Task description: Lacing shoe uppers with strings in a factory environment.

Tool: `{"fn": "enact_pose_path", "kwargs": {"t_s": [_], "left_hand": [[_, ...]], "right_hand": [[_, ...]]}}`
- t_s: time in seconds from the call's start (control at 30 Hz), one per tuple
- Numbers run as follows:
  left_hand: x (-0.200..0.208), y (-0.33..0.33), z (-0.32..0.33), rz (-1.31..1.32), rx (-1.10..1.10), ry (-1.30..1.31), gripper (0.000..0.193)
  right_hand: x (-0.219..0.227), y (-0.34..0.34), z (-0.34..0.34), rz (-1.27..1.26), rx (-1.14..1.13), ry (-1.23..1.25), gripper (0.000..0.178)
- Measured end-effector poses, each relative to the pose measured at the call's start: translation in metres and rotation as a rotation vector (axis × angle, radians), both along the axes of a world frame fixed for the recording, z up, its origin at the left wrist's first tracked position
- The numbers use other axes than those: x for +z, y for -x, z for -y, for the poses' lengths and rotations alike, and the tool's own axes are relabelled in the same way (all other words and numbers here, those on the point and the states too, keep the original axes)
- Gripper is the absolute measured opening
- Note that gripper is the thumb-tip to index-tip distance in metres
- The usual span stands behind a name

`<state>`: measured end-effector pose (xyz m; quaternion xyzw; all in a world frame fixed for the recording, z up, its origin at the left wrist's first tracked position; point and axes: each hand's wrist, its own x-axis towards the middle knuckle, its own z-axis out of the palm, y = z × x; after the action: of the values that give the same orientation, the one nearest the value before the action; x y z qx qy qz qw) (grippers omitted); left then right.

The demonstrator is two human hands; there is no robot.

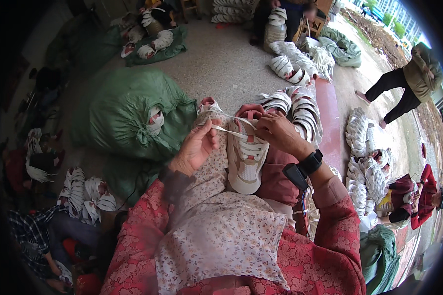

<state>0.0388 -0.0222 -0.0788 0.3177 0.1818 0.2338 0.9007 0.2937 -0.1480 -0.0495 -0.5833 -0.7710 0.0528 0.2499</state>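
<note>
A white and beige sneaker (244,177) with a pink lining lies over my lap, its toe pointing toward me. White shoelace (227,131) crosses its tongue in several rows. My left hand (196,147), to the left of the shoe, pinches a stretch of lace that runs taut across to the eyelets. At the shoe's upper right side, my right hand (282,132) has its fingers bent closed on the lace near the top eyelets; its fingertips are partly hidden. Under the shoe spreads a floral apron (221,241).
A bulging green sack (128,113) stands at my left. Stacked white shoe uppers (306,115) lie just beyond my right hand, with more stacks (357,132) farther right. Several people sit around with similar shoes, and one person (408,78) walks at the right.
</note>
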Motion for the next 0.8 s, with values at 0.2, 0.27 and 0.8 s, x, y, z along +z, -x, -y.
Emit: {"fn": "enact_pose_path", "kwargs": {"t_s": [0.2,0.27,0.8], "left_hand": [[0.009,0.011,-0.001,0.033,0.004,-0.051,0.036],[0.017,0.013,0.006,0.011,-0.046,-0.147,0.035],[0.029,0.145,-0.076,0.452,0.407,-0.117,0.033]], "right_hand": [[-0.012,0.004,-0.019,-0.174,-0.197,-0.002,0.014],[-0.015,0.005,-0.02,-0.226,-0.267,0.055,0.015],[0.015,-0.081,0.156,-1.846,0.236,-0.261,0.023]]}}
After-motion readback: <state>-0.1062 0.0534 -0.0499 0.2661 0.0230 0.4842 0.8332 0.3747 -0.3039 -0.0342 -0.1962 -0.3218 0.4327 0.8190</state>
